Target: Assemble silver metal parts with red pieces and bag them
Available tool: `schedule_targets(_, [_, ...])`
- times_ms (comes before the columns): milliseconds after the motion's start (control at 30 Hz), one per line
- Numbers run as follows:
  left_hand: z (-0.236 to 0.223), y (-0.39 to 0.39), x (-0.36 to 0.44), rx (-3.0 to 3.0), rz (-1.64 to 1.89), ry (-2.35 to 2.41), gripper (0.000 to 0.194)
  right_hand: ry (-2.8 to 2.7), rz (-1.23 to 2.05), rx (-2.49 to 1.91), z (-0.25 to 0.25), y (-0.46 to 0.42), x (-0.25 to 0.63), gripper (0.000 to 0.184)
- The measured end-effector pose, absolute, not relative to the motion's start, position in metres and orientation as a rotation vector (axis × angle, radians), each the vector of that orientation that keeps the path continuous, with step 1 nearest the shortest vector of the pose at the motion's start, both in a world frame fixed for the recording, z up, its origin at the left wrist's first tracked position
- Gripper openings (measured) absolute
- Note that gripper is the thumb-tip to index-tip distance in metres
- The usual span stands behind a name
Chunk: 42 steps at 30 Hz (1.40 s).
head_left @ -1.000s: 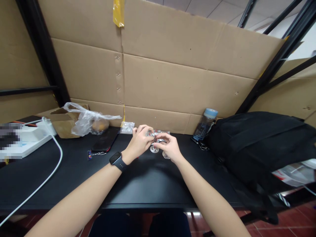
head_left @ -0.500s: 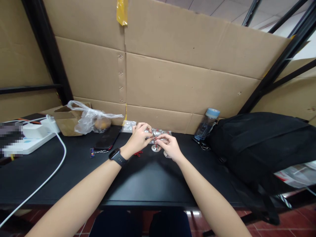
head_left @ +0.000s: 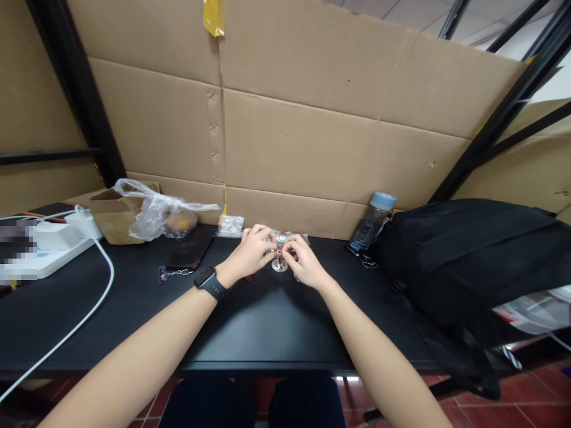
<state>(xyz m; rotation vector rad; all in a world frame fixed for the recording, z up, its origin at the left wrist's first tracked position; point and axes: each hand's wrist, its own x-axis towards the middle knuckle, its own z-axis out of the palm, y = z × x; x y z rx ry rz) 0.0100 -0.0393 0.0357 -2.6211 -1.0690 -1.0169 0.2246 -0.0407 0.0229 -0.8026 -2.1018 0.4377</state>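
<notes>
Left hand (head_left: 252, 254), clear round disc (head_left: 279, 266), right hand (head_left: 307, 265), over the black tabletop (head_left: 267, 333).
Left fingertips curl inward, the disc shows just below and between, right fingertips curl opposite; whether either hand grips it, I cannot tell.

Tiny piece (head_left: 279, 255) between the left hand (head_left: 253, 254) and right hand (head_left: 306, 261) is too small to tell, packet (head_left: 298, 236) behind's half hidden, backpack (head_left: 468, 261) far right gets cut off.

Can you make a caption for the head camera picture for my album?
Left hand and right hand close together by a small round disc at a black table.
</notes>
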Motion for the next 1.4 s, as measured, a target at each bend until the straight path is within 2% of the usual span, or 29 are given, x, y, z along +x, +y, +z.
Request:
schedule_targets(133, [0.038, -0.038, 0.008, -2.625, -1.174, -1.219, 0.035, -2.124, 0.421, -0.793, 0.021, -0.039, 0.226, 0.013])
schedule_targets(200, [0.038, -0.038, 0.008, -2.694, -1.206, -1.239, 0.032, -2.14, 0.43, -0.791, 0.02, -0.038, 0.227, 0.012])
schedule_targets(400, [0.028, -0.034, 0.013, -2.912, -1.008, -1.226, 0.017, -2.141, 0.418, -0.786, 0.02, -0.039, 0.226, 0.009])
schedule_targets(567, [0.022, -0.025, 0.008, -2.835, -1.1, -1.329, 0.014, -2.149, 0.408, -0.823, 0.022, -0.038, 0.23, 0.007])
schedule_targets(800, [0.013, -0.013, -0.006, -2.703, -0.925, -1.529, 0.014, -2.214, 0.27, -0.983, 0.025, -0.022, 0.258, 0.008])
schedule_targets(1033, [0.011, -0.009, -0.009, -2.738, -0.88, -1.558, 0.016, -2.217, 0.419, -1.126, 0.022, -0.015, 0.272, 0.01])
schedule_targets(1400, [0.015, -0.014, -0.008, -2.878, -0.683, -1.609, 0.016, -2.307, 0.626, -1.097, 0.02, -0.02, 0.264, 0.012])
